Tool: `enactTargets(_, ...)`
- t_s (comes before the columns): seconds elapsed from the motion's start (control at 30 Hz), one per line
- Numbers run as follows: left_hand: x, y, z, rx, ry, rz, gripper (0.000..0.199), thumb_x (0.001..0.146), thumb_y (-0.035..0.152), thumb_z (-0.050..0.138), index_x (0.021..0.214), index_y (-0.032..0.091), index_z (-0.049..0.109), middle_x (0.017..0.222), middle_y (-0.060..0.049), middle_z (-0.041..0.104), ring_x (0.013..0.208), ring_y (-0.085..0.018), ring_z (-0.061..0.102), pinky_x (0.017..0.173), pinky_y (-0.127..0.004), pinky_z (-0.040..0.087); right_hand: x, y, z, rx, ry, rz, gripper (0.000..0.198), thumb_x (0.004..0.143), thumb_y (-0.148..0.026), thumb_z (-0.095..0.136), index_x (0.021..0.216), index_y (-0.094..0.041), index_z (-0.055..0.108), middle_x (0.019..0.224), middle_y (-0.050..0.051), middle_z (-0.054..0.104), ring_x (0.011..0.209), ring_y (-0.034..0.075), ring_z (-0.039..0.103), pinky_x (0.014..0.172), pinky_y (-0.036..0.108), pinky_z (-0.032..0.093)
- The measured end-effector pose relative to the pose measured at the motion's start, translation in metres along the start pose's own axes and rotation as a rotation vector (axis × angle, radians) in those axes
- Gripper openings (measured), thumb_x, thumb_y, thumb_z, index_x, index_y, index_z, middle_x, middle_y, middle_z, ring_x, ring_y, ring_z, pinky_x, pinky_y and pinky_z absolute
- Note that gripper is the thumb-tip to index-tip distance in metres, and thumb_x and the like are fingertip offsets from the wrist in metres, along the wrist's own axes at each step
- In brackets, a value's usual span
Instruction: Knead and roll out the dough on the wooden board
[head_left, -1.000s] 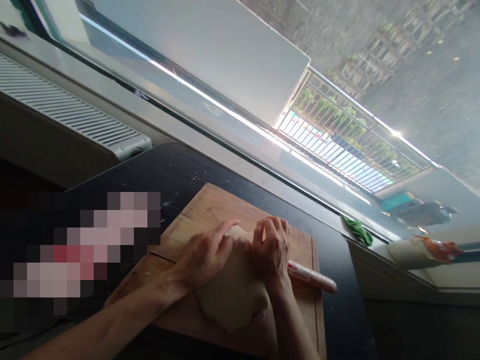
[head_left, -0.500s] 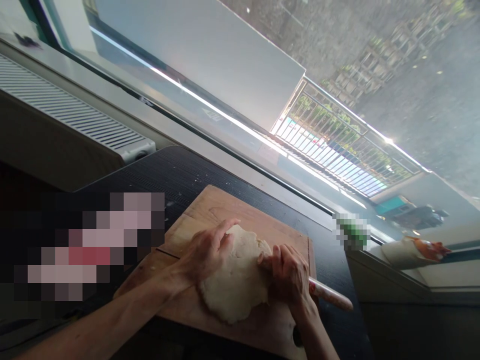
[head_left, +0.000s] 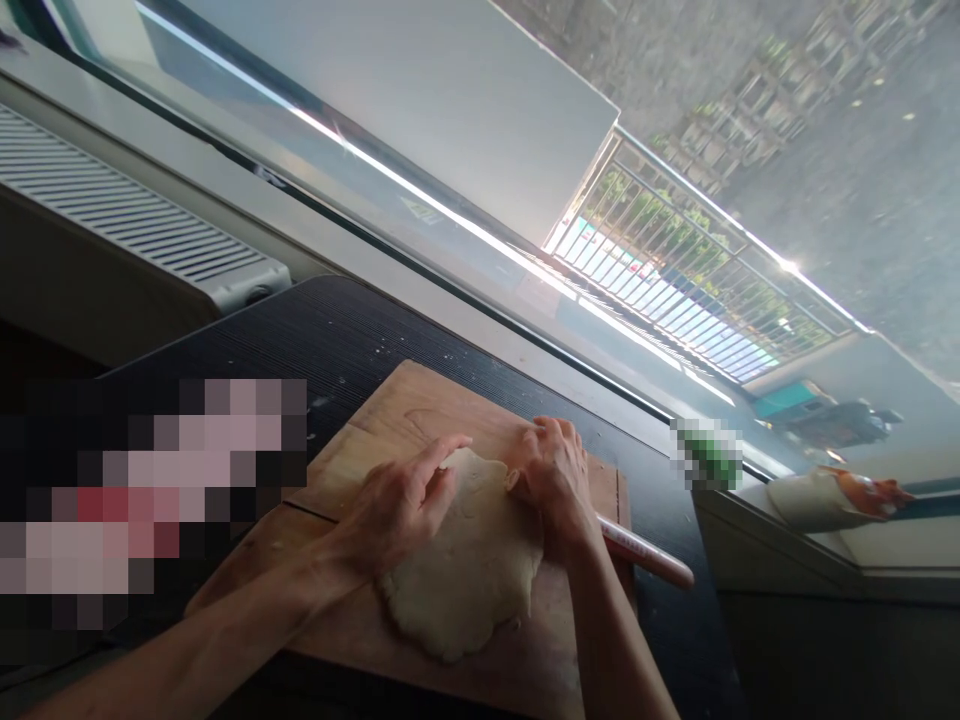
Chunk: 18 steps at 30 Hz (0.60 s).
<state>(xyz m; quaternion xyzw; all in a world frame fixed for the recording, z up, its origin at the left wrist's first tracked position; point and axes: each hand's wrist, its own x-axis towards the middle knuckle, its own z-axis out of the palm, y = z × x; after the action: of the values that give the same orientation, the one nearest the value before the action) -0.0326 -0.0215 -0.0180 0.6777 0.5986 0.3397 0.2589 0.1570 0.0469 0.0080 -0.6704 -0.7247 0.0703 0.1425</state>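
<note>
A flattened, uneven sheet of pale dough (head_left: 472, 560) lies on the wooden cutting board (head_left: 427, 395). Across its left edge rests my left hand (head_left: 409, 495), thumb and fingers curved around the dough's rim. My right hand (head_left: 555, 475) is over the rolling pin (head_left: 649, 555), palm down, its fingers reaching past the far side. One end of the pin shows by the dough's upper right edge. The other sticks out beyond the board to the right. The middle of the pin is hidden under my right hand and wrist.
The board sits on a dark table (head_left: 337, 325) dusted with white specks. Behind it runs a window with a sill. A radiator (head_left: 135, 210) stands at left, and a white pot (head_left: 802, 500) is at right. Blurred patches cover things at left and near the sill.
My right hand and the rolling pin have moved away from me, toward the board's far edge. My left hand stays at the dough's left edge. The view has shifted slightly.
</note>
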Motion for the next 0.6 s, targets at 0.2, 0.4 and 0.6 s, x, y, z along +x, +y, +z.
enactTargets(0.2,-0.001,0.002,-0.001,0.009,0.010,0.028,0.040,0.089,0.027,0.037,0.126,0.021,0.050,0.068,0.003,0.066,0.057,-0.012,0.061,0.057,-0.022,0.043,-0.051,-0.008,0.003,-0.063,0.038,-0.069,0.039,0.091,-0.036,0.037,0.126,-0.024,0.050,0.133,0.005,0.048,0.124,0.024,0.038,0.102,0.040,0.026)
enactTargets(0.4,0.000,0.002,-0.001,0.008,-0.007,0.015,0.040,0.089,0.028,0.038,0.126,0.022,0.049,0.069,0.002,0.066,0.060,-0.013,0.062,0.058,-0.022,0.042,-0.008,0.000,0.004,-0.051,-0.024,-0.030,0.041,0.091,-0.033,0.033,0.127,-0.024,0.051,0.131,0.006,0.050,0.123,0.024,0.039,0.102,0.039,0.028)
enactTargets(0.6,-0.001,0.001,-0.001,0.007,-0.003,0.021,0.040,0.089,0.029,0.039,0.127,0.021,0.049,0.083,0.000,0.070,0.067,-0.013,0.064,0.061,-0.022,0.044,0.022,0.003,0.005,-0.044,-0.053,0.058,0.045,0.089,-0.033,0.035,0.129,-0.018,0.051,0.134,0.012,0.046,0.124,0.027,0.039,0.101,0.040,0.030)
